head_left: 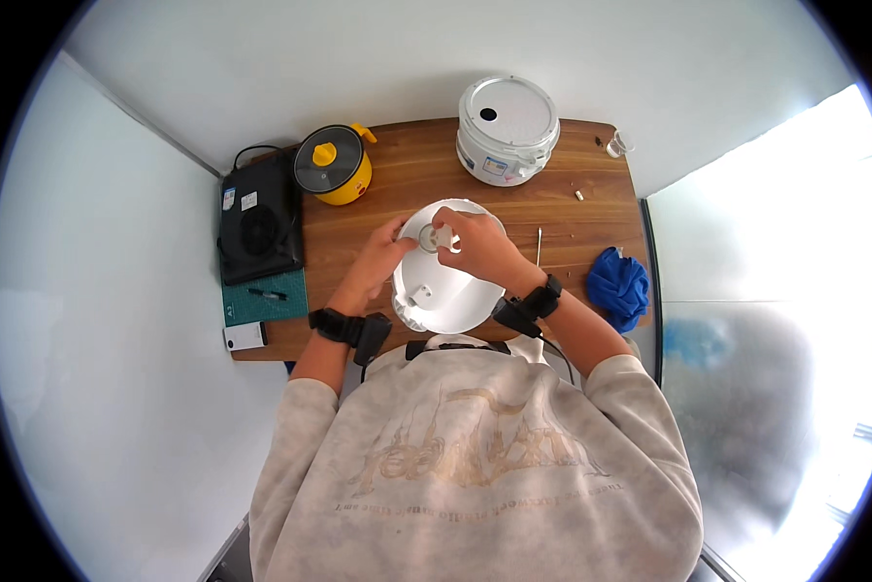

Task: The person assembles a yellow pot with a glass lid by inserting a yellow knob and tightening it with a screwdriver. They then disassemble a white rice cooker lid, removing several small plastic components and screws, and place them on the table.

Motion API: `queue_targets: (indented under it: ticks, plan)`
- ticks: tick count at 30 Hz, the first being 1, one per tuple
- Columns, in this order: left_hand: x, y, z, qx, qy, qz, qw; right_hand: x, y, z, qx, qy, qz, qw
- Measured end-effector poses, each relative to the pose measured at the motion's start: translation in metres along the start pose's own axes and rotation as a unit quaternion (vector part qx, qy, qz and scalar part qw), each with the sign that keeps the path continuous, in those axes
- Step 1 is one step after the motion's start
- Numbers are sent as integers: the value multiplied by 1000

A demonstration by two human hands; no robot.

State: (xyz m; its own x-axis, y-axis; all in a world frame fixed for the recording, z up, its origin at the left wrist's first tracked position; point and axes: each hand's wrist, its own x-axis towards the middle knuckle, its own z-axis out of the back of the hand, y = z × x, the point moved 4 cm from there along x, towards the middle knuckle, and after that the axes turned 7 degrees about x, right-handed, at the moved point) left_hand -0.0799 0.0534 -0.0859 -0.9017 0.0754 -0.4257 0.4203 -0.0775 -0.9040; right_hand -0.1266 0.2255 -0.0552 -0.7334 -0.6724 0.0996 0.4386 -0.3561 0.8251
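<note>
A white, rounded plastic shell (455, 296) lies hollow side up at the table's near edge, right in front of me. Inside its upper left part is a round grey-white fitting (429, 237). My left hand (379, 260) grips the shell's left rim, its thumb reaching in beside the fitting. With bent fingers, my right hand (484, 250) pinches a small white part (445, 238) just over the fitting. Whether that part touches the fitting, I cannot tell. Toward the shell's lower left, a small white bracket-like piece (420, 294) stands out from the inner wall.
On the wooden table (407, 155) stand a white rice cooker (509, 131) and a yellow pot (334, 165). Left are a black appliance (261, 228), green mat (280, 306), black pen (267, 293) and white box (246, 336). Right lie a thin rod (540, 247), blue cloth (618, 289) and clear cup (620, 145).
</note>
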Motion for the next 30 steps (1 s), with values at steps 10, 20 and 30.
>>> queue_targets:
  ticks: [10, 20, 30]
  plan:
    - [-5, 11, 14, -40, -14, 0, 999, -18, -2, 24, 42, -56, 3, 998]
    - [-16, 12, 31, -49, -49, 2, 998, -71, -143, 30, -113, -99, -144, 978]
    - [-27, 7, 33, -45, -52, 2, 998, -86, -214, -34, -117, 22, -260, 958]
